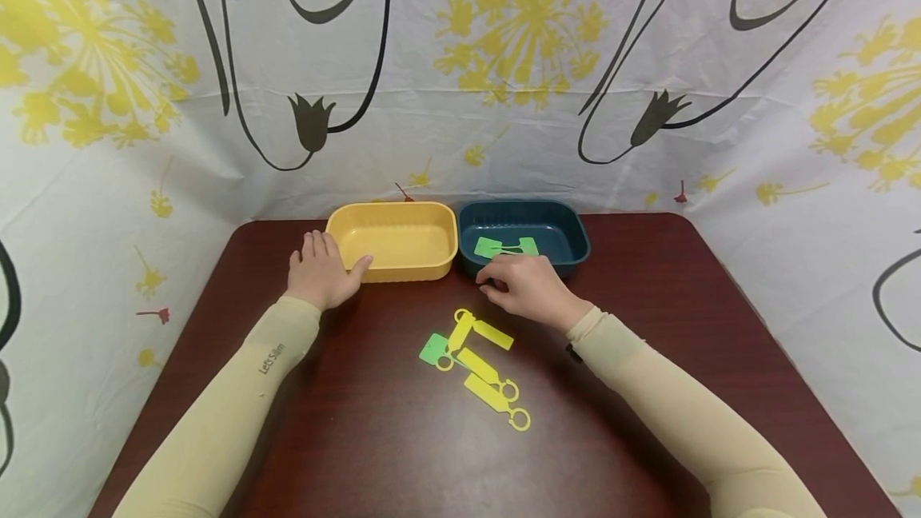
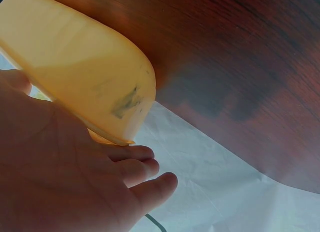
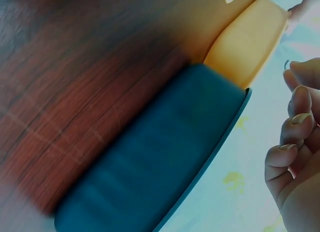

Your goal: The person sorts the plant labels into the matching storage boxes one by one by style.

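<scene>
My left hand [image 1: 320,273] rests with fingers spread at the left end of the yellow container [image 1: 406,272]; the thumb lies by its front rim. In the left wrist view the straight fingers [image 2: 152,189] reach past the container's corner. My right hand [image 1: 531,288] hovers at the front rim of the dark blue container [image 1: 579,246], with loosely curled fingers [image 3: 295,127] and nothing seen in them. Green tags [image 1: 488,247] lie inside the blue container, partly hidden by that hand. Several yellow tags with ring ends [image 1: 478,364] lie on the table, overlapping a green tag [image 1: 433,348].
Both containers stand side by side at the back of the dark red-brown wooden table [image 1: 374,438]. A white cloth [image 1: 403,134] with yellow and dark plant prints hangs behind the table and along both sides.
</scene>
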{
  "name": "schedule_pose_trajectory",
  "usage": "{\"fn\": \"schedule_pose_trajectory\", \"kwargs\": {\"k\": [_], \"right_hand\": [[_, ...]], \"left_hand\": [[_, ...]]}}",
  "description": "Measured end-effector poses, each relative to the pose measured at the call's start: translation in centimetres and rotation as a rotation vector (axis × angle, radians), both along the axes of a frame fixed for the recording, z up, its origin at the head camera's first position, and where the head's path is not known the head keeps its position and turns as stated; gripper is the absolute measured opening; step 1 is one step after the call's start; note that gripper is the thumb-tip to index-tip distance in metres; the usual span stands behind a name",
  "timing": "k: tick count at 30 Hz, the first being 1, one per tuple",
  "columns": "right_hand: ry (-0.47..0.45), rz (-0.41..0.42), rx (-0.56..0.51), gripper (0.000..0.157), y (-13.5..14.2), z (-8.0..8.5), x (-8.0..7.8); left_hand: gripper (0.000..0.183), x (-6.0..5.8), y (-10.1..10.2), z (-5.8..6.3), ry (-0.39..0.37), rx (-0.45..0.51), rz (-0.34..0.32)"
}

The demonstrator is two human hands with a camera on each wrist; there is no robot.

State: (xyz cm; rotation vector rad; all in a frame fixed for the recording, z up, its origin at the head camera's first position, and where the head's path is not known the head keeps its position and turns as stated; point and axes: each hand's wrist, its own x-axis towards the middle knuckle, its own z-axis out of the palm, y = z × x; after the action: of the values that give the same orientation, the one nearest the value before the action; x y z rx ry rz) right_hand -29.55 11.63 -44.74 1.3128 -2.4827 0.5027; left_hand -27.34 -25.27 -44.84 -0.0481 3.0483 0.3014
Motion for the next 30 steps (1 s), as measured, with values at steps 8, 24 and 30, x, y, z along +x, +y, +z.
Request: {"fn": "schedule_pose_trajectory", "kwargs": {"k": [8,24,30], "right_hand": [[-0.023,0.037,0.033,0.015,-0.8,-0.5,0.7],[-0.094,0.129,0.171,0.016,-2.6,-1.8,2.5],[-0.107,0.152,0.216,0.011,-3.3,-2.1,3.3]], "left_hand": [[0.104,0.3,0.2,0.1,0.013,-0.006,0.000],[0.105,0.2,0.1,0.1,0.017,-0.013,-0.009],[0.105,-0.1,0.0,0.0,0.011,-0.008,-0.003]]}}
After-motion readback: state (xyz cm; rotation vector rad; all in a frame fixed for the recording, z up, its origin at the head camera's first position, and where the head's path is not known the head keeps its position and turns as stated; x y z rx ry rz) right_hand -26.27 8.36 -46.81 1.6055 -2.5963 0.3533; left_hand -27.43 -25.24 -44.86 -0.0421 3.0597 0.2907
